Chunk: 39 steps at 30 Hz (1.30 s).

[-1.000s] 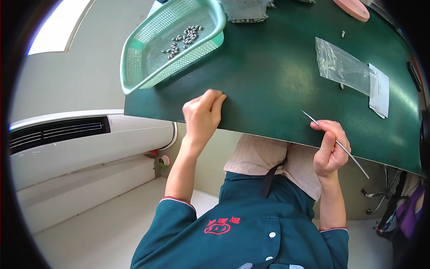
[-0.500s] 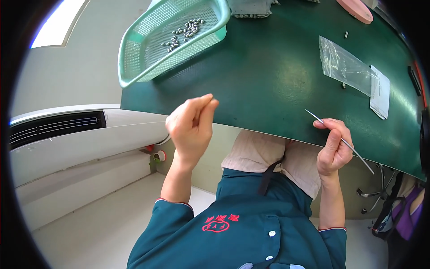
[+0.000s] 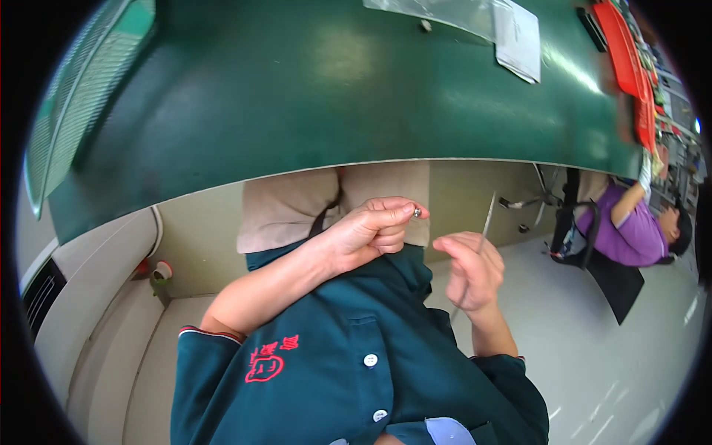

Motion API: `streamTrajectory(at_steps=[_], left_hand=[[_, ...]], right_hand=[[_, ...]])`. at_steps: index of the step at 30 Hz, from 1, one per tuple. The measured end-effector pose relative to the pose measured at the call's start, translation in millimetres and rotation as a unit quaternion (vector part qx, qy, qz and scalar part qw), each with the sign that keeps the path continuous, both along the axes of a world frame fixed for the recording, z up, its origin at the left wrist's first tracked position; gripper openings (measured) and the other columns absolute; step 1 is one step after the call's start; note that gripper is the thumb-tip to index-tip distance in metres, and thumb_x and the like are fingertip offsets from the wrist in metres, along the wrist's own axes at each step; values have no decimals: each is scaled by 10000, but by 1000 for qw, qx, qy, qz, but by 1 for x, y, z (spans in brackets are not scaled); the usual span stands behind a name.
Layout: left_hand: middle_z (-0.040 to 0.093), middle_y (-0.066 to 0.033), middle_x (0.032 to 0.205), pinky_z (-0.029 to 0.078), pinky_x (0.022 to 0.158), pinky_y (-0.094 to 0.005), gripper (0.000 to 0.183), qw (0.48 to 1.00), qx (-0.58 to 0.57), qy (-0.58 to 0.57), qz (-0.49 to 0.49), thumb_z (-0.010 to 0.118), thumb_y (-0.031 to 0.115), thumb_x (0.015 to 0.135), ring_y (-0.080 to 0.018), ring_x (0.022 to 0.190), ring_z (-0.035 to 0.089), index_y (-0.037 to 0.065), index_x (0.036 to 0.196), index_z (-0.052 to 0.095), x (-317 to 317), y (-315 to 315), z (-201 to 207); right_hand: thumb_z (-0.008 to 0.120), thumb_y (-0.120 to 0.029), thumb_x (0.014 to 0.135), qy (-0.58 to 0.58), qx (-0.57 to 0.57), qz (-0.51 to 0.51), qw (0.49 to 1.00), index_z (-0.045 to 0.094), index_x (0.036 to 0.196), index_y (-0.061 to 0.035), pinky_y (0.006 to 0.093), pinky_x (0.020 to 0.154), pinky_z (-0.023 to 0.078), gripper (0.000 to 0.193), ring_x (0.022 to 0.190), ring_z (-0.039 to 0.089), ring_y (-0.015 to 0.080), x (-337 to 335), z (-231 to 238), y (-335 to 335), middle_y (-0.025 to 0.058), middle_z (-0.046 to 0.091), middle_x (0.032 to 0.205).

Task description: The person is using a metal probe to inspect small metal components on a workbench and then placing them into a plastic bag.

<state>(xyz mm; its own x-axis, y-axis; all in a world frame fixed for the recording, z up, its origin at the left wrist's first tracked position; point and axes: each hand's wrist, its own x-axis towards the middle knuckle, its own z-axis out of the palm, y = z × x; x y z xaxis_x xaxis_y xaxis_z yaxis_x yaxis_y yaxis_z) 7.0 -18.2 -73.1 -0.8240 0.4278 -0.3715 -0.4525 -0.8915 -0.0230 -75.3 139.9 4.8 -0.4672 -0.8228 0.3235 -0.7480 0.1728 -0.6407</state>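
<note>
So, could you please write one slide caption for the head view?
Left hand pinches a small silvery metal piece; right hand holds a thin metal rod, beside a green table.

Left hand (image 3: 373,231) pinching shiny piece (image 3: 417,213), right hand (image 3: 476,273) holding rod (image 3: 489,216)

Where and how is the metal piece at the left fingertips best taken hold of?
Probably by its exposed end, from the right: the metal piece is small and pokes out rightward from the left hand, which hides its other side. The right hand, holding the rod, is on that side.
</note>
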Motion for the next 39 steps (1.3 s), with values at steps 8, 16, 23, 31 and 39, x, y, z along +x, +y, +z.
streamTrajectory(at_steps=[8, 16, 23, 31, 39], left_hand=[[317, 83, 543, 201, 447, -211, 171, 997, -25, -32, -69, 540, 218, 914, -30, 456, 222, 55, 894, 587, -6, 30, -15], [341, 87, 552, 177, 428, -215, 162, 995, -44, -49, -74, 556, 214, 907, -25, 456, 223, 55, 905, 593, -5, 39, -21], [332, 85, 551, 169, 428, -223, 163, 992, -64, -60, -89, 572, 211, 896, -30, 455, 217, 50, 915, 588, -1, 40, -27], [299, 89, 530, 162, 424, -228, 167, 992, -51, -62, -98, 573, 219, 896, -32, 444, 200, 54, 873, 576, -2, 41, -29], [296, 87, 520, 177, 421, -219, 161, 993, -23, -50, -105, 522, 209, 924, -31, 437, 214, 69, 864, 574, 2, 42, -33]], right_hand=[[734, 40, 616, -12, 78, -146, 986, 616, 849, -31, 268, 456, 399, 271, 497, 513, 155, 15, -36, 16, 40, 531, 579], [704, 58, 650, -32, 92, -154, 983, 603, 801, -16, 258, 440, 397, 197, 487, 509, 147, 14, -46, 21, 48, 541, 589], [697, 62, 661, -41, 95, -159, 982, 601, 803, -13, 252, 441, 403, 187, 486, 512, 139, 19, -52, 22, 47, 549, 596], [695, 64, 661, -39, 107, -160, 981, 602, 789, -16, 252, 430, 385, 178, 473, 494, 132, 19, -52, 23, 39, 525, 570], [693, 64, 660, -24, 115, -156, 981, 606, 779, -22, 251, 420, 364, 172, 453, 463, 126, 22, -51, 23, 23, 481, 538]])
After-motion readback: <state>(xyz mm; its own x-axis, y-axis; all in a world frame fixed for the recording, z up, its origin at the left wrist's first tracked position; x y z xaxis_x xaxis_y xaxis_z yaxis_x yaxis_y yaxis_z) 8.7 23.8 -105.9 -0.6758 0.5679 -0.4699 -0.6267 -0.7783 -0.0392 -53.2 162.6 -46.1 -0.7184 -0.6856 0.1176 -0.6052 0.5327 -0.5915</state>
